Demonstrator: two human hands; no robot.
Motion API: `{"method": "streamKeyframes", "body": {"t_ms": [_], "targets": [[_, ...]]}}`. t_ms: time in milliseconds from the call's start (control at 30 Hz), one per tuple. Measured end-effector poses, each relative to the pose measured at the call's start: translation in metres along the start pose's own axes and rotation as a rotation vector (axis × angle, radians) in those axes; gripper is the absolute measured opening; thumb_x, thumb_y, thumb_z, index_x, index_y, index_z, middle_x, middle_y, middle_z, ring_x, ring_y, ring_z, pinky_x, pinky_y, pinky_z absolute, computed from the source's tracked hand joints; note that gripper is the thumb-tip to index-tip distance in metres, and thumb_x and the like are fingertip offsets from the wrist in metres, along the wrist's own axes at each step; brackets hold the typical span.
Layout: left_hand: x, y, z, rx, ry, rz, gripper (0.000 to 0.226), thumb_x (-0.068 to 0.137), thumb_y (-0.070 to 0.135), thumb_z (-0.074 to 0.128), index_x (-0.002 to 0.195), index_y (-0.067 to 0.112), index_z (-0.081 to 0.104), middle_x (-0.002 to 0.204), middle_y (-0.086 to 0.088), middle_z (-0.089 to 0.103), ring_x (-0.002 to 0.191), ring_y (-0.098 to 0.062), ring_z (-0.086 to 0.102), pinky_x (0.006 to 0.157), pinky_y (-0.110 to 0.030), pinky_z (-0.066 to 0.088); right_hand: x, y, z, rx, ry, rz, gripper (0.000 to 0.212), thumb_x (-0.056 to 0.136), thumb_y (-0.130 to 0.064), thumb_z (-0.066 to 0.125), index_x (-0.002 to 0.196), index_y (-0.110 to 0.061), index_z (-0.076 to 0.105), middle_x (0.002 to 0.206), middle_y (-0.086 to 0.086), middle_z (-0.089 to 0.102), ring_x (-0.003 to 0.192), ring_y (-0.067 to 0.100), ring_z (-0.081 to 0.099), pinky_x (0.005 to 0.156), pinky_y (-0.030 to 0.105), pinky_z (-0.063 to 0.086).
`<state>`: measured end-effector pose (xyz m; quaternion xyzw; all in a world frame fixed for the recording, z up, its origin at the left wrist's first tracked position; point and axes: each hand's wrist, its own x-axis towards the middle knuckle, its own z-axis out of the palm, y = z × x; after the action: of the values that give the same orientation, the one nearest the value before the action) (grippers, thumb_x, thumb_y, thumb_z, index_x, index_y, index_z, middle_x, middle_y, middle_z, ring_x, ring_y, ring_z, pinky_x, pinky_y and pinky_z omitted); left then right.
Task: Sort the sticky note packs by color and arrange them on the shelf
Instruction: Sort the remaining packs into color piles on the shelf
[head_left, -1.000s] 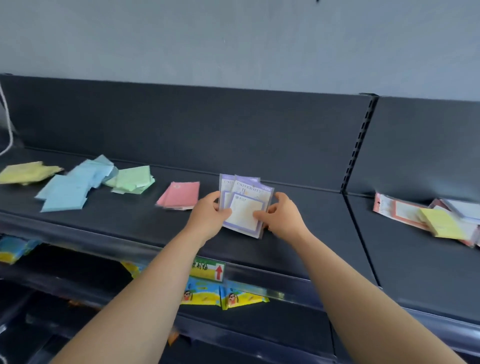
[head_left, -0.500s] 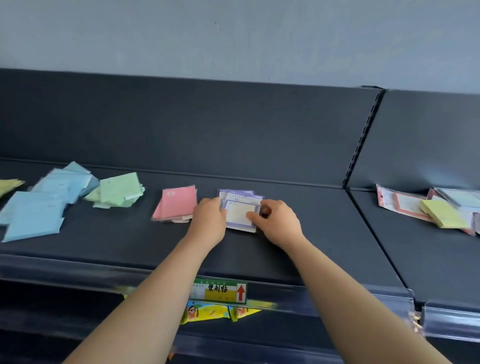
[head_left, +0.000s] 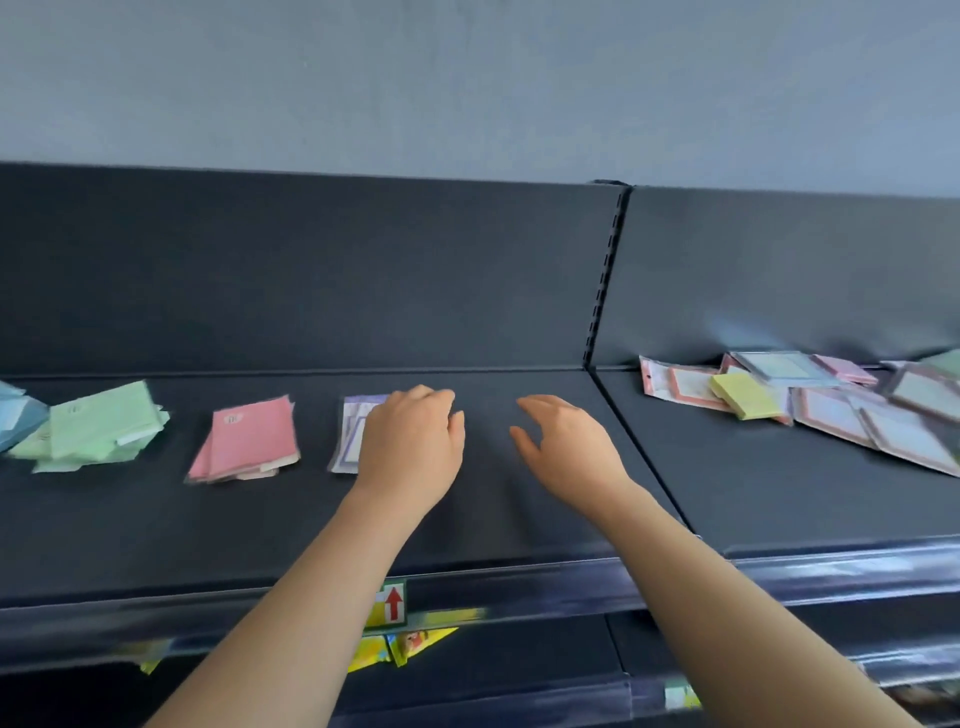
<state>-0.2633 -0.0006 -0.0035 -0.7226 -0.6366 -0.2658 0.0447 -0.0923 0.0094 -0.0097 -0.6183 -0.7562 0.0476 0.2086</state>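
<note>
On the dark shelf (head_left: 156, 535) the sorted sticky note packs lay in separate piles, left to right: a blue pile (head_left: 15, 415) cut off by the frame edge, a green pile (head_left: 98, 428) touching it, a pink pile (head_left: 249, 441) set apart, then a purple-bordered pile (head_left: 350, 441). The left hand (head_left: 410, 447) hung over the right half of the purple-bordered pile and hid that part, its fingers loosely bent; whether they touched the packs could not be told. The right hand (head_left: 566, 447) was just beside it to the right over bare shelf, fingers relaxed and slightly spread, thumb out, holding nothing. On the next shelf section to the right lay an unsorted heap (head_left: 883, 421) of overlapping packs in pink, purple and pale frames, with a yellow pad (head_left: 748, 396) on top near its left end. A small tag with a red arrow (head_left: 393, 605) sat on the shelf's front rail, between the two forearms.
</note>
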Motion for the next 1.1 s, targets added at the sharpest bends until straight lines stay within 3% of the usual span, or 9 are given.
{"method": "streamKeyframes", "body": {"t_ms": [100, 233, 400, 533, 667, 767, 833, 900, 1100], "targets": [[0.002, 0.036, 0.011, -0.056, -0.001, 0.054, 0.030, 0.098, 0.028, 0.046, 0.109, 0.008, 0.066, 0.107, -0.006, 0.066, 0.098, -0.030, 0.057, 0.084, -0.041, 0.046, -0.013, 0.034, -0.020, -0.022, 0.036, 0.050, 0.041, 0.098, -0.031, 0.047, 0.136, -0.013, 0.051, 0.139, 0.000, 0.052, 0.124, 0.023, 0.049, 0.097, 0.032, 0.043], [0.006, 0.088, 0.033, -0.074, -0.014, 0.133, 0.030, 0.098, 0.030, 0.046, 0.109, 0.010, 0.066, 0.108, -0.004, 0.066, 0.098, -0.028, 0.057, 0.083, -0.037, 0.044, -0.028, 0.089, -0.044, -0.072, 0.062, 0.126, 0.035, 0.097, -0.029, 0.048, 0.123, -0.007, 0.058, 0.128, 0.006, 0.060, 0.116, 0.027, 0.053, 0.094, 0.036, 0.043], [0.012, 0.168, 0.069, -0.108, -0.058, 0.190, 0.031, 0.099, 0.030, 0.045, 0.112, 0.012, 0.065, 0.106, -0.002, 0.066, 0.098, -0.025, 0.057, 0.084, -0.036, 0.045, -0.047, 0.174, -0.079, -0.088, 0.090, 0.173, 0.041, 0.097, -0.029, 0.050, 0.135, -0.015, 0.052, 0.138, 0.002, 0.054, 0.124, 0.025, 0.050, 0.098, 0.032, 0.038], [0.023, 0.239, 0.098, -0.124, -0.094, 0.204, 0.032, 0.099, 0.033, 0.043, 0.115, 0.014, 0.065, 0.111, 0.000, 0.066, 0.102, -0.023, 0.057, 0.087, -0.038, 0.047, -0.054, 0.253, -0.109, -0.126, 0.063, 0.235, 0.036, 0.095, -0.028, 0.051, 0.127, -0.012, 0.058, 0.129, 0.006, 0.060, 0.117, 0.029, 0.053, 0.095, 0.034, 0.042], [0.042, 0.301, 0.127, -0.118, -0.119, 0.215, 0.027, 0.098, 0.028, 0.044, 0.105, 0.014, 0.066, 0.103, -0.001, 0.065, 0.097, -0.024, 0.056, 0.077, -0.035, 0.046, -0.058, 0.334, -0.132, -0.148, 0.020, 0.307, 0.031, 0.094, -0.029, 0.050, 0.114, -0.009, 0.062, 0.121, 0.010, 0.063, 0.111, 0.031, 0.056, 0.089, 0.035, 0.043], [0.059, 0.338, 0.145, -0.105, -0.158, 0.226, 0.019, 0.097, 0.022, 0.045, 0.094, 0.010, 0.060, 0.104, -0.004, 0.060, 0.098, -0.027, 0.055, 0.076, -0.034, 0.044, -0.056, 0.372, -0.139, -0.115, -0.042, 0.319, 0.034, 0.093, -0.037, 0.047, 0.114, -0.013, 0.058, 0.122, 0.008, 0.061, 0.108, 0.030, 0.058, 0.085, 0.035, 0.047], [0.072, 0.356, 0.156, -0.100, -0.170, 0.225, 0.016, 0.098, 0.020, 0.045, 0.101, 0.010, 0.058, 0.116, -0.005, 0.058, 0.103, -0.028, 0.055, 0.081, -0.035, 0.044, -0.052, 0.387, -0.141, -0.101, -0.096, 0.281, 0.039, 0.093, -0.040, 0.046, 0.122, -0.014, 0.054, 0.127, 0.005, 0.057, 0.108, 0.029, 0.058, 0.085, 0.034, 0.048], [0.087, 0.369, 0.166, -0.081, -0.190, 0.217, 0.027, 0.098, 0.019, 0.045, 0.120, 0.009, 0.057, 0.129, -0.005, 0.054, 0.110, -0.028, 0.054, 0.085, -0.036, 0.044, -0.048, 0.398, -0.144, -0.085, -0.131, 0.254, 0.040, 0.094, -0.038, 0.047, 0.126, -0.013, 0.052, 0.131, 0.003, 0.053, 0.111, 0.029, 0.056, 0.087, 0.034, 0.048], [0.131, 0.386, 0.199, 0.047, -0.334, 0.259, 0.038, 0.091, 0.006, 0.047, 0.128, 0.009, 0.048, 0.134, -0.007, 0.050, 0.121, -0.026, 0.046, 0.094, -0.035, 0.042, -0.037, 0.419, -0.149, -0.036, -0.110, 0.256, 0.055, 0.087, -0.039, 0.057, 0.135, -0.015, 0.049, 0.146, -0.001, 0.042, 0.132, 0.024, 0.040, 0.107, 0.036, 0.038]]}}
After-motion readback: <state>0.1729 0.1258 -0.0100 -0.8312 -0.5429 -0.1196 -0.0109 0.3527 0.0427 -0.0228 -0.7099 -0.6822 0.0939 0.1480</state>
